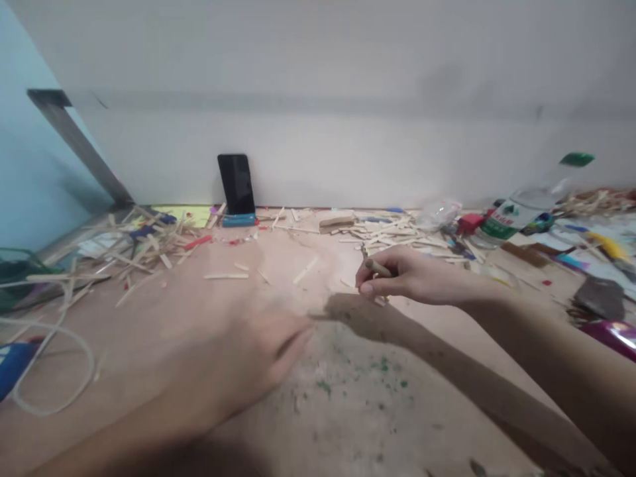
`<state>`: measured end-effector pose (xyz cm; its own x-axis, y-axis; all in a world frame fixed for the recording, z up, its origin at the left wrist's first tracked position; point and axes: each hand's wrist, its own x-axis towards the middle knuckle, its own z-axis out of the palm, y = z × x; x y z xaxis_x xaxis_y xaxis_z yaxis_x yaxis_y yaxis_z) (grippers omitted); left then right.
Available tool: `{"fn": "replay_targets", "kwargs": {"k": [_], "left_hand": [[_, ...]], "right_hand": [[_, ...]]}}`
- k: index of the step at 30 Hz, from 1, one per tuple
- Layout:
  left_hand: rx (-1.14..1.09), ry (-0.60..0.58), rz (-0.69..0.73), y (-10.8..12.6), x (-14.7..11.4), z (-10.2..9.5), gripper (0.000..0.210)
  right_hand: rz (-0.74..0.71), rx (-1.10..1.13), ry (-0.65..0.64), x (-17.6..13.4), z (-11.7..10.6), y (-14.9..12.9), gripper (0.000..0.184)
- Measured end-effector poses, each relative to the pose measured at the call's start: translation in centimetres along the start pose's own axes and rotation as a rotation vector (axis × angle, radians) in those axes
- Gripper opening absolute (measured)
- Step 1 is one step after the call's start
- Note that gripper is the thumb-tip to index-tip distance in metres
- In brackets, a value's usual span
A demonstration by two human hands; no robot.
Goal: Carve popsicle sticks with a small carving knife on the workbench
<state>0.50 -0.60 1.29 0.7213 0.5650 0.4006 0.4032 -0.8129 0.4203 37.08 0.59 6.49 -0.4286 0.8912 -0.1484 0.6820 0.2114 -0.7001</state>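
My right hand [405,273] is above the middle of the wooden table [342,404], its fingers pinched on a small brown stick-like piece [378,267]. A thin, knobbly bit pokes up past the fingertips; its exact kind is unclear. Lower left, my left hand [263,348] is smeared by motion, so its fingers cannot be made out. A faint thin shape shows just past its fingertips, and whether the hand holds it cannot be told. Several short pale wood sticks [226,276] lie beyond the hands. Green specks [382,364] dot the tabletop between my forearms.
A black phone [237,184] leans against the wall on a blue stand [238,220]. Piled sticks [385,232] lie along the back. At right stand a tilted clear bottle [517,215] and assorted clutter. A white cable [92,364] loops at left.
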Motion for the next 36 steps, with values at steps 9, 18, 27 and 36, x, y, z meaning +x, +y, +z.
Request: {"fn": "replay_targets", "kwargs": {"k": [9, 18, 27, 36], "left_hand": [[-0.035, -0.093, -0.04, 0.6, 0.6, -0.3, 0.032], [0.122, -0.158, 0.077, -1.0, 0.7, -0.5, 0.042], [0.166, -0.203, 0.194, 0.5, -0.9, 1.0, 0.034], [0.375, 0.049, -0.01, -2.0, 0.1, -2.1, 0.035]], "right_hand": [[-0.229, 0.013, 0.163, -1.8, 6.1, -4.6, 0.016], [-0.154, 0.074, 0.555, -4.4, 8.6, -3.8, 0.032], [-0.236, -0.034, 0.562, -4.5, 9.4, -1.8, 0.03], [-0.149, -0.17, 0.636, -2.5, 9.4, 1.4, 0.044]]}}
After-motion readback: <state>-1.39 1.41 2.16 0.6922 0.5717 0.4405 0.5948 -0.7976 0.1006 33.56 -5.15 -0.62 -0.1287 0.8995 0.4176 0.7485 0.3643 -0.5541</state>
